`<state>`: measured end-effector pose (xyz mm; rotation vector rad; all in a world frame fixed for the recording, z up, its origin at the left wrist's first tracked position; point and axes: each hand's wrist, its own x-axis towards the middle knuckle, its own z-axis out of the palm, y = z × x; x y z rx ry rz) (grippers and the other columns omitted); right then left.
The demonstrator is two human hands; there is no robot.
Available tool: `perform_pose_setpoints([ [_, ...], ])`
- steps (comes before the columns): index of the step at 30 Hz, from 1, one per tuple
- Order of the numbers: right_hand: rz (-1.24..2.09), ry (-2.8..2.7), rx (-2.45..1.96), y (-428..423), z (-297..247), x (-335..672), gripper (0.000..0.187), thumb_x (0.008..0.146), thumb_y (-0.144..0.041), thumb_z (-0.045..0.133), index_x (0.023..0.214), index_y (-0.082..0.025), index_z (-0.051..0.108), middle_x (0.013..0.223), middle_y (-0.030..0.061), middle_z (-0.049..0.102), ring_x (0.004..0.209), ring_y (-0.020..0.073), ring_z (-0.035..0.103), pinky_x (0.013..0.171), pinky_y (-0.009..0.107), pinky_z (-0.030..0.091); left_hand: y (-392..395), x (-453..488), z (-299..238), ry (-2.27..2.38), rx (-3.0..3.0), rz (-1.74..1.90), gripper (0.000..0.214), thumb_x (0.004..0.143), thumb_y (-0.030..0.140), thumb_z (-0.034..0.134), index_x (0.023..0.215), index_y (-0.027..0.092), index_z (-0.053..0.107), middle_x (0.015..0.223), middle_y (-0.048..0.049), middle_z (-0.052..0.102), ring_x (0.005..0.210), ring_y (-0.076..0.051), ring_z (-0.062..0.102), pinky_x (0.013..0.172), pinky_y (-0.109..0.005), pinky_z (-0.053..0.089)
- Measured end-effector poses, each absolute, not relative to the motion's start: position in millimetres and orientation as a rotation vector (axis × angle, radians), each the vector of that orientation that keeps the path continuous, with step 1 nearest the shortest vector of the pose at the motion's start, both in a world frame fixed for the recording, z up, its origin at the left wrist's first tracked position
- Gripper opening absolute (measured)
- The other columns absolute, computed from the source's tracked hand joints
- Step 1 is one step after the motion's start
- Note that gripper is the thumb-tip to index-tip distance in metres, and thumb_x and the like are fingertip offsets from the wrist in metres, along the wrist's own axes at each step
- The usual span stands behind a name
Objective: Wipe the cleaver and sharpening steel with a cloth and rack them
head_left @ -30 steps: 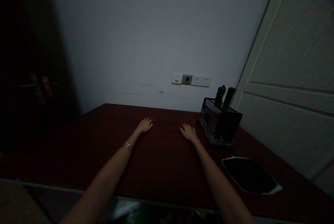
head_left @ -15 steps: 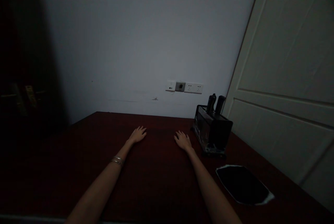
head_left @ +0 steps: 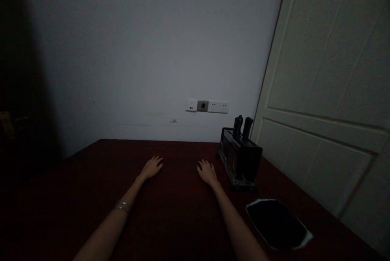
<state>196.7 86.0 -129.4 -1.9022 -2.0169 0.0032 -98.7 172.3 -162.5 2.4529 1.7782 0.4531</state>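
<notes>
Both my hands lie palm down on a dark red-brown table (head_left: 176, 208), apart from each other and holding nothing. My left hand (head_left: 151, 167) has its fingers stretched toward the wall, with a bracelet (head_left: 122, 205) on that forearm. My right hand (head_left: 207, 171) rests with fingers spread, just left of a black knife block (head_left: 243, 159). Dark handles (head_left: 247, 128) stick up from the top of the block. Closer to me on the right lies a flat black pad or sheet (head_left: 278, 223) with a pale edge.
Behind the table rises a pale wall (head_left: 146, 62) with a row of sockets and switches (head_left: 207, 106). A light panelled door (head_left: 319, 90) stands along the right side. The left of the view is very dark, with a metal door handle (head_left: 9, 123) faintly visible.
My view has turned slightly to the right and up, so everything sits a little further left and lower. Both hands keep the same place on the table.
</notes>
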Motion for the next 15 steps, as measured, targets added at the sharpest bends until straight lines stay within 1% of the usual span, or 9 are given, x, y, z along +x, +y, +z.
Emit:
perform_pose_setpoints([
  [3, -0.013, -2.065, -1.797, 71, -111, 185, 0.039, 0.087, -0.023, 0.032, 0.113, -0.016, 0.06, 0.116, 0.0128, 0.061, 0.11, 0.0222, 0.053, 0.099, 0.04, 0.028, 173, -99, -162, 1.783, 2.464, 0.451, 0.054, 0.085, 0.041, 0.031, 0.131, 0.015, 0.042, 0.141, -0.0115, 0.032, 0.132, -0.027, 0.025, 0.104, -0.042, 0.023],
  [4, -0.017, -2.095, -1.746, 64, -103, 179, 0.037, 0.087, -0.022, 0.033, 0.11, -0.017, 0.062, 0.11, 0.0112, 0.065, 0.105, 0.0212, 0.057, 0.098, 0.038, 0.03, 173, -99, -162, 1.784, 2.468, 0.447, 0.054, 0.086, 0.041, 0.03, 0.131, 0.015, 0.042, 0.141, -0.0117, 0.032, 0.132, -0.027, 0.024, 0.104, -0.042, 0.023],
  [5, -0.021, -2.133, -1.688, 56, -94, 172, 0.035, 0.086, -0.024, 0.036, 0.109, -0.019, 0.062, 0.107, 0.0094, 0.067, 0.102, 0.0206, 0.059, 0.096, 0.035, 0.033, 173, -98, -162, 1.785, 2.471, 0.441, 0.054, 0.086, 0.041, 0.03, 0.131, 0.014, 0.042, 0.141, -0.0118, 0.032, 0.132, -0.027, 0.024, 0.104, -0.042, 0.024],
  [8, -0.032, -2.242, -1.483, 25, -60, 153, 0.032, 0.086, -0.03, 0.041, 0.111, -0.027, 0.061, 0.101, 0.0025, 0.069, 0.092, 0.0172, 0.063, 0.083, 0.027, 0.042, 174, -97, -163, 1.784, 2.488, 0.435, 0.054, 0.086, 0.04, 0.029, 0.132, 0.013, 0.041, 0.141, -0.0121, 0.032, 0.132, -0.027, 0.023, 0.104, -0.042, 0.024],
  [10, -0.153, -2.29, -1.127, -2, -31, 149, 0.032, 0.085, -0.026, 0.041, 0.111, -0.023, 0.06, 0.095, 0.0037, 0.071, 0.078, 0.0161, 0.066, 0.07, 0.026, 0.046, 174, -96, -164, 1.79, 2.538, 0.45, 0.053, 0.086, 0.038, 0.03, 0.13, 0.012, 0.043, 0.139, -0.0132, 0.036, 0.131, -0.027, 0.027, 0.104, -0.043, 0.024],
  [12, -0.288, -2.19, -0.838, -30, -1, 158, 0.031, 0.082, -0.019, 0.044, 0.107, -0.017, 0.062, 0.078, 0.0039, 0.072, 0.061, 0.0138, 0.064, 0.058, 0.025, 0.046, 173, -94, -164, 1.809, 2.615, 0.456, 0.05, 0.086, 0.035, 0.032, 0.127, 0.011, 0.047, 0.135, -0.0147, 0.042, 0.127, -0.028, 0.033, 0.104, -0.044, 0.023],
  [14, -0.403, -2.039, -0.654, -58, 29, 181, 0.029, 0.079, -0.015, 0.049, 0.104, -0.015, 0.063, 0.068, 0.0028, 0.07, 0.053, 0.0131, 0.06, 0.053, 0.026, 0.045, 170, -90, -162, 1.832, 2.684, 0.445, 0.047, 0.084, 0.03, 0.035, 0.124, 0.01, 0.051, 0.131, -0.0152, 0.046, 0.125, -0.028, 0.037, 0.105, -0.044, 0.022],
  [15, -0.409, -1.934, -0.607, -70, 44, 196, 0.029, 0.077, -0.013, 0.052, 0.103, -0.017, 0.063, 0.067, 0.0018, 0.069, 0.054, 0.0134, 0.06, 0.053, 0.027, 0.045, 169, -86, -160, 1.831, 2.711, 0.441, 0.046, 0.082, 0.028, 0.036, 0.123, 0.011, 0.052, 0.131, -0.0146, 0.046, 0.125, -0.028, 0.036, 0.106, -0.044, 0.02],
])
